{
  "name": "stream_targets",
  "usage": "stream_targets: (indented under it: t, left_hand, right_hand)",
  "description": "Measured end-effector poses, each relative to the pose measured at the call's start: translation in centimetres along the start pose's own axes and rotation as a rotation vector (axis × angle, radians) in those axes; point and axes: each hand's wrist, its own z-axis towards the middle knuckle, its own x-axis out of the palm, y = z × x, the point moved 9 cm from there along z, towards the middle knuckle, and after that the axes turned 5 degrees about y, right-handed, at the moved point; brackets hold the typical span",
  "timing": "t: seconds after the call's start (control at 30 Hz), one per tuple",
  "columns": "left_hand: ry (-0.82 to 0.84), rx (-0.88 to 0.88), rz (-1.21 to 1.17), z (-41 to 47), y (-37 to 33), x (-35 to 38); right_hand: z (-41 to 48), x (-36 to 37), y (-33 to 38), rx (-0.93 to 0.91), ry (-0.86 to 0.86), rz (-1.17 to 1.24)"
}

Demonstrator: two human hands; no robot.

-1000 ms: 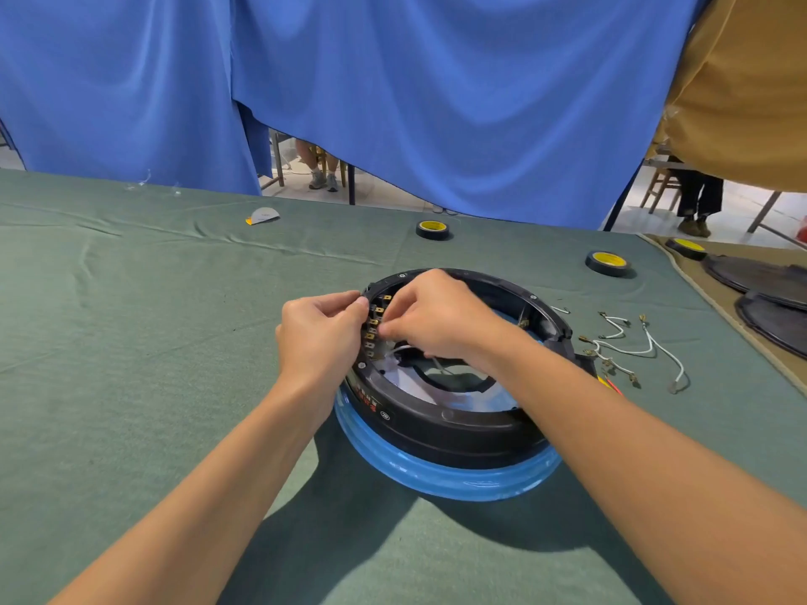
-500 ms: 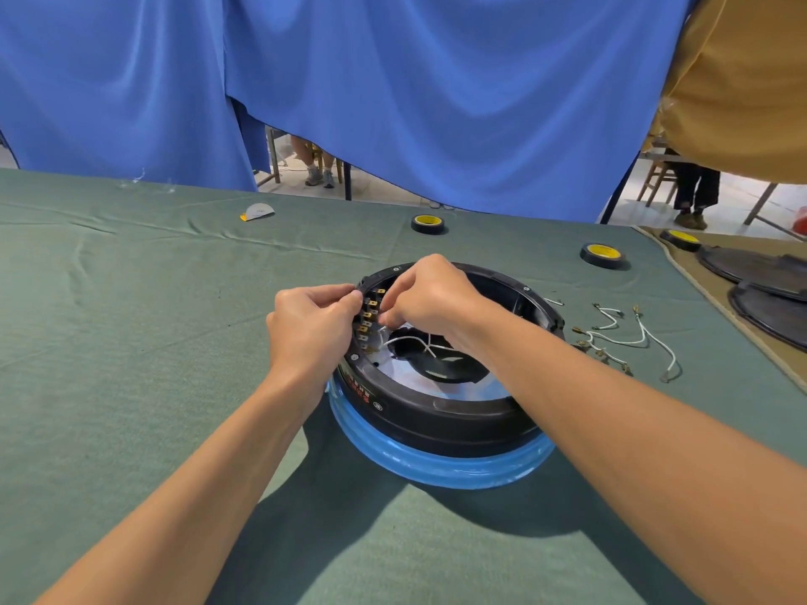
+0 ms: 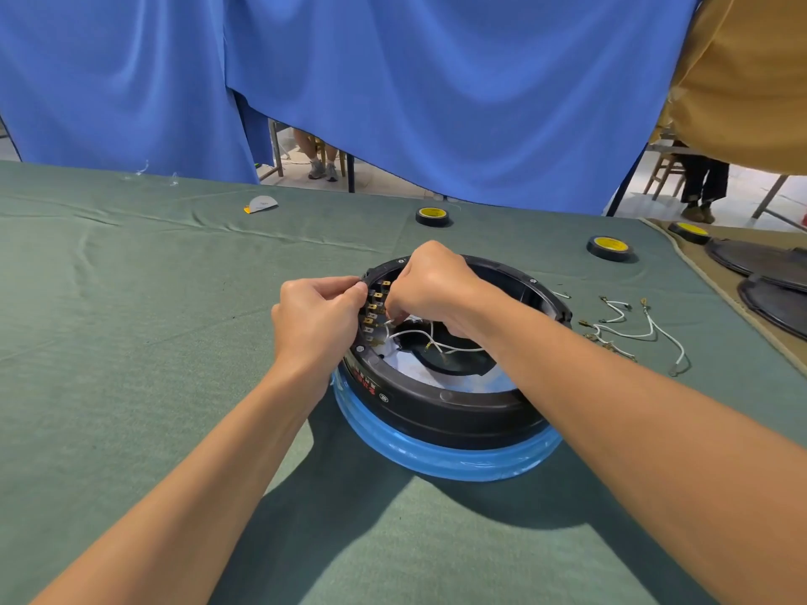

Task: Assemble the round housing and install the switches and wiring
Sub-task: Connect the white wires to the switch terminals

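Left grip (image 3: 316, 318) pinches the black housing (image 3: 436, 412) rim beside the brass terminals (image 3: 373, 314), right grip (image 3: 432, 286) reaches inside pinching a white wire (image 3: 463, 349). Housing sits mid-tabletop (image 3: 131, 342), blue ring underneath.

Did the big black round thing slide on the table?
No. The round housing keeps its spot: yellow tape roll behind it, loose white wires on its right, just as before.

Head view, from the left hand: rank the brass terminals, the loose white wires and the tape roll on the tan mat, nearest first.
1. Brass terminals: inside the housing, right beside the left hand.
2. Loose white wires: on the green cloth, right of the housing.
3. Tape roll: far right, on the tan mat.
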Motion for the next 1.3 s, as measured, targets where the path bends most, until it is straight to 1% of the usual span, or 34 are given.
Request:
stream_targets:
  t: [0.17,0.3,0.37,0.43,0.57,0.77,1.03,1.2,1.3]
  left_hand:
    - [0.003,0.007,-0.008,-0.1,-0.1,0.0]
    - [-0.006,0.008,-0.003,-0.1,-0.1,0.0]
    - [-0.011,0.011,0.003,-0.1,-0.1,0.0]
    - [-0.015,0.011,0.015,-0.1,-0.2,-0.1]
    - [0.004,0.0,0.016,-0.1,-0.3,0.1]
    - [0.042,-0.021,0.009,-0.1,-0.2,0.4]
    - [0.08,-0.021,0.036,-0.3,-0.4,0.6]
    - [0.079,-0.017,0.04,-0.4,-0.5,0.6]
    - [0.081,-0.013,0.049,-0.5,-0.6,0.6]
  right_hand:
    - [0.0,-0.2,0.2,0.019,0.033,-0.015]
    - [0.2,0.5,0.6,-0.05,0.086,-0.021]
    - [0.2,0.7,0.5,-0.06,0.08,0.0]
    - [0.2,0.7,0.3,-0.052,0.06,0.006]
    - [0.2,0.5,0.2,-0.015,0.08,0.008]
    - [0.4,0.8,-0.1,0.043,0.14,0.132]
    - [0.7,1.4,0.9,0.07,0.314,0.012]
    - [0.8,1.5,1.6,0.092,0.372,-0.118]
    - [0.8,1.7,1.6,0.104,0.402,-0.15]
